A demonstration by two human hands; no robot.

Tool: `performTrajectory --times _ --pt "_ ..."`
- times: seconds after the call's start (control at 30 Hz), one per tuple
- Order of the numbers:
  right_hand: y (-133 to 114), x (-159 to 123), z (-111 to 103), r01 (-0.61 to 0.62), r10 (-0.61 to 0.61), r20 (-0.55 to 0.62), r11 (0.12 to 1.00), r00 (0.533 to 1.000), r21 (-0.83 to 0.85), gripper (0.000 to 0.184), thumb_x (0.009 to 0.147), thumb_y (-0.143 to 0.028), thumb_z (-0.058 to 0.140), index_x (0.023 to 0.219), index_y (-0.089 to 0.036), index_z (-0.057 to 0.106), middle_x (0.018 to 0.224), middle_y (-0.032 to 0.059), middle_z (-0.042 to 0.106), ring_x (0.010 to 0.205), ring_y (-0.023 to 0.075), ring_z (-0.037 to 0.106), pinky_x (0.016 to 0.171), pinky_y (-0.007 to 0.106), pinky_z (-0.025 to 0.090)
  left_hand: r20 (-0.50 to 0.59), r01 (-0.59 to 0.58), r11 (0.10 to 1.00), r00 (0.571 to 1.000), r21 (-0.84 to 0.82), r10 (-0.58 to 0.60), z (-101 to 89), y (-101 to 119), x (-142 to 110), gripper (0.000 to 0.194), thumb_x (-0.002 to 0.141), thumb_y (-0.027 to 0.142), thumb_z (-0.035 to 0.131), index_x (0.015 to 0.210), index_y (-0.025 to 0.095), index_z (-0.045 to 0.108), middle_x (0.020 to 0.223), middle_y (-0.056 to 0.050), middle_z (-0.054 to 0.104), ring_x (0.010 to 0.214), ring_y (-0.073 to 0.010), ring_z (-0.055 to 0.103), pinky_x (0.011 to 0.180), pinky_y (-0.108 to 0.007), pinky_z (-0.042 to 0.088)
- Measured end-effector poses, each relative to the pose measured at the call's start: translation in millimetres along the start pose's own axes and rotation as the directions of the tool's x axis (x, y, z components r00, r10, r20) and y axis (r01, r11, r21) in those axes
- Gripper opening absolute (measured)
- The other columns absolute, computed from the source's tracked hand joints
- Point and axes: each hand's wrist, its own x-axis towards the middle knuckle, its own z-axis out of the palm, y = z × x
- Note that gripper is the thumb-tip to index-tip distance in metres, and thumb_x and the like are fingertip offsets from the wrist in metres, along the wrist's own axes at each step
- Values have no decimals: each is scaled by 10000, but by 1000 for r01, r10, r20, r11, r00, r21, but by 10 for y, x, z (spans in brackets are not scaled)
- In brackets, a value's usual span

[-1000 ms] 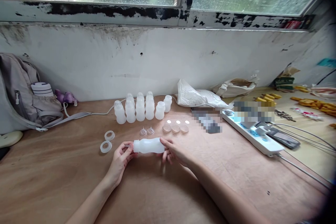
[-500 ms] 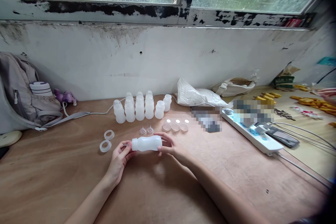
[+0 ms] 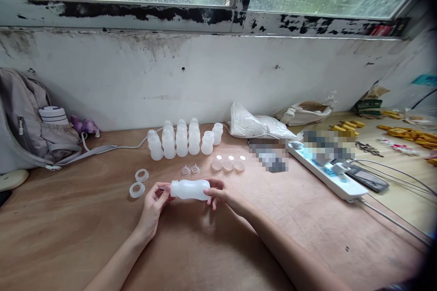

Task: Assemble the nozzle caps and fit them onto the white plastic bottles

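Note:
Held level above the table, a milky feeding bottle has its neck to the left and its base to the right. My right hand is closed around the base, thumb on the near side. At the neck, my left hand pinches a small clear teat against the mouth; fingers partly cover it. Just beyond the bottle are two clear teats, standing tip up. Left of my left hand lie two white collar rings. Several clear and white discs lie beyond my right hand.
Several milky bottles stand in rows near the wall. A white plastic bag, a power strip with cables and a phone are to the right. A backpack sits at the left; yellow parts lie far right.
The bottle has dropped slightly nearer to me, and my right fingers have shifted around its base. My left hand stays at the neck. Another person's hand has left the right edge.

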Motion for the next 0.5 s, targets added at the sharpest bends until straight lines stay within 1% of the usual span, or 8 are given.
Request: performTrajectory --times 0.1,0.17,0.27,0.33,0.4,0.43,0.5 --pt "32 7 -13 -53 54 -12 998 998 38 341 716 -404 602 892 -114 571 671 22 597 450 79 544 350 158 393 24 -48 998 999 45 47 9 7 -8 255 660 367 675 791 161 601 822 -34 641 767 -164 588 718 -267 481" --pt "48 10 -14 -98 100 -22 993 995 65 345 745 -448 551 834 -115 562 586 8 574 399 74 520 319 152 362 32 -78 994 997 74 75 14 5 -16 257 654 361 682 785 157 596 800 -37 639 742 -165 590 699 -265 483" --pt "52 17 -2 -117 123 -54 988 991 99 350 757 -475 523 824 -131 543 597 5 562 407 77 524 315 154 368 38 -101 989 994 111 98 15 -8 -23 268 658 360 678 808 158 584 811 -37 625 742 -164 585 697 -268 485" --pt "41 20 13 -63 70 -84 994 994 86 341 745 -460 546 881 -146 541 672 9 562 463 83 544 344 163 405 46 -81 991 996 110 77 9 -18 -20 286 679 371 656 866 172 571 860 -33 612 781 -166 581 721 -276 483" --pt "21 17 30 31 -28 -107 999 994 30 358 727 -436 575 958 -166 531 765 20 558 531 96 560 376 176 432 70 -54 991 996 119 46 -2 -26 -10 326 690 375 644 944 192 551 920 -35 601 850 -174 575 749 -276 476" --pt "10 11 40 84 -85 -110 996 990 -11 375 721 -424 586 996 -176 522 811 28 554 564 103 563 389 183 439 98 -46 989 995 142 32 -7 -29 -3 356 685 367 651 978 196 541 951 -40 597 887 -180 568 765 -273 468" --pt "-15 -14 61 184 -196 -107 977 975 -110 402 729 -409 581 1061 -196 499 864 37 544 620 120 562 410 195 443 190 -38 976 982 217 -4 -11 -30 2 415 653 333 685 1012 187 536 991 -54 593 925 -190 558 765 -253 461"
